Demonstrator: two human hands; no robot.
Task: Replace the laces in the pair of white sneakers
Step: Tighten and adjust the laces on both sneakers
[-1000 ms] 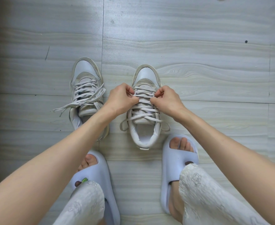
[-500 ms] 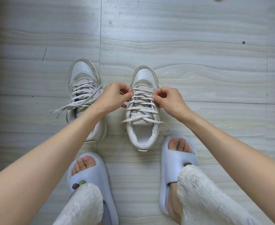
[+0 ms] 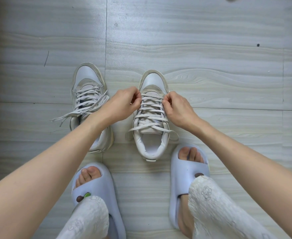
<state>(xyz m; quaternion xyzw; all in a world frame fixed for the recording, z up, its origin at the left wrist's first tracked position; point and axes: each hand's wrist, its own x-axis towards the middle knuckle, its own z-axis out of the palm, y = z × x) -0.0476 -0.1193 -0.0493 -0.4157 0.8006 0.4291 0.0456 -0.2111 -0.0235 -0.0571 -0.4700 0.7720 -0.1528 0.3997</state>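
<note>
Flat woven lace (image 3: 150, 116) across scuffed sneaker (image 3: 151, 121)

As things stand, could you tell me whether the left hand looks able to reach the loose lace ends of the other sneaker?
Probably yes. The left hand pinches a lace on the right sneaker, but the loose lace ends lie uncovered on the floor just beside its forearm. It would have to let go first.

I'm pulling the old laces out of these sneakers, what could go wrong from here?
Both hands, left hand and right hand, pinch the lace near the toe of the right sneaker; tugging could drag the unheld shoe. The left sneaker's loose lace ends trail under your left forearm and could snag.
</note>
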